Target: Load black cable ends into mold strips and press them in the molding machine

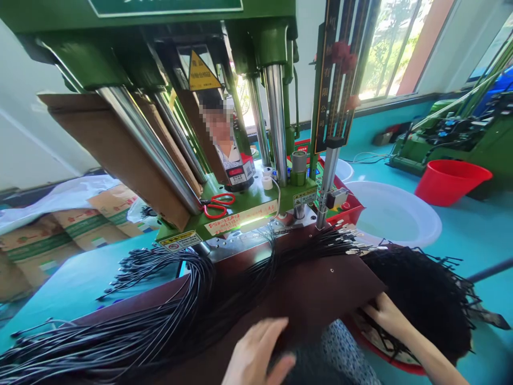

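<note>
My left hand (256, 353) rests near the front edge of a dark brown work board (320, 289), fingers stretched out and together, thumb apart, holding nothing. My right hand (387, 315) reaches under the board's right edge into a heap of black cables (425, 299) in a red basin (385, 355); its fingertips are hidden, so its grip is unclear. A thick bundle of black cables (152, 321) lies across the board, with metal-tipped ends (352, 240) fanned out at the right. Behind stands a green press machine (240, 208).
Red scissors (216, 206) lie on the machine's green base. A white basin (395, 214) and a red bucket (451, 182) stand on the teal floor at right. Cardboard boxes (60, 230) sit at left. Another person is partly visible behind the machine's steel columns (276, 117).
</note>
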`<state>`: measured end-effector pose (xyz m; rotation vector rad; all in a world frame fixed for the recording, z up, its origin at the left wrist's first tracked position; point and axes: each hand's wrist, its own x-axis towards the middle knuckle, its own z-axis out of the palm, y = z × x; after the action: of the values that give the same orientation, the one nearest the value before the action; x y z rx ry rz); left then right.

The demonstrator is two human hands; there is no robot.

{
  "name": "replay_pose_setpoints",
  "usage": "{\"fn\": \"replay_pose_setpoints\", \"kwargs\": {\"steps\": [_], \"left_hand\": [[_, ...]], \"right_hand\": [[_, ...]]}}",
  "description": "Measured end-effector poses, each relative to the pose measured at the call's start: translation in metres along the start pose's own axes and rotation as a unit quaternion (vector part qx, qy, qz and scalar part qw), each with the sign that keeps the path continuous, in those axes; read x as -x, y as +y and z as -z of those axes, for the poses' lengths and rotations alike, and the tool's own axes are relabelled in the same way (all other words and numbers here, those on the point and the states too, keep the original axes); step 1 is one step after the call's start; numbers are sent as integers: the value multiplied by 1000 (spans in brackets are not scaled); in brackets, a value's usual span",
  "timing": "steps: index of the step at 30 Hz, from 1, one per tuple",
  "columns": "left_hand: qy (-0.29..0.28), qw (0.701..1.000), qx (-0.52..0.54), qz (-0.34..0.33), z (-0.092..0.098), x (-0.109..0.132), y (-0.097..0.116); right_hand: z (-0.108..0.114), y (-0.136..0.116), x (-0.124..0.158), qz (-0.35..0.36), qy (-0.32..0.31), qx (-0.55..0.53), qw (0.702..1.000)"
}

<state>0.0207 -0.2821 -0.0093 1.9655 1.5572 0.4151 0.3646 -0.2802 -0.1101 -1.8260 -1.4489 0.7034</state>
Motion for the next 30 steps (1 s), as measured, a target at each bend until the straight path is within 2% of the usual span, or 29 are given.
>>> {"fn": "replay_pose_setpoints", "kwargs": {"steps": [1, 2, 3, 5, 8, 13, 16, 17, 19, 23, 25, 27, 28, 30], "left_hand": [[-23, 991, -54, -120, -8, -22, 13], [4, 974, -119, -192, -17, -44, 26], [41, 958, -173, -225, -24, -66, 37], [87, 932, -257, -241, -37, -103, 55], [80, 911, -335, -227, -45, -139, 69], [-18, 874, -398, -277, -38, -163, 79], [-33, 862, -407, -302, -30, -167, 81], [-22, 863, -394, -314, -27, -167, 80], [15, 885, -330, -327, -20, -165, 76], [73, 950, -63, -297, -7, -157, 67], [36, 966, 72, -247, 0, -152, 65], [-40, 965, 178, -189, 7, -148, 66], [-76, 959, 218, -167, 11, -145, 66], [-125, 945, 267, -143, 19, -137, 68]], "right_hand": [[1, -1, 0, 4, -2, 12, 1000], [1, -2, 1, 8, -5, 24, 1000], [3, -2, 2, 12, -8, 34, 999], [5, 0, 5, 21, -10, 47, 999], [12, 3, 14, 38, -16, 58, 997], [32, -5, 34, 73, -43, 98, 992], [46, -8, 42, 64, -56, 151, 985], [51, -10, 43, 60, -56, 169, 982], [59, -17, 45, 63, -34, 190, 979], [66, -55, 43, 103, 53, 128, 985], [60, -84, 39, 123, 39, 33, 991], [47, -112, 31, 126, -34, -108, 986], [38, -124, 26, 116, -77, -194, 971], [20, -146, 12, 91, -135, -380, 911]]}}
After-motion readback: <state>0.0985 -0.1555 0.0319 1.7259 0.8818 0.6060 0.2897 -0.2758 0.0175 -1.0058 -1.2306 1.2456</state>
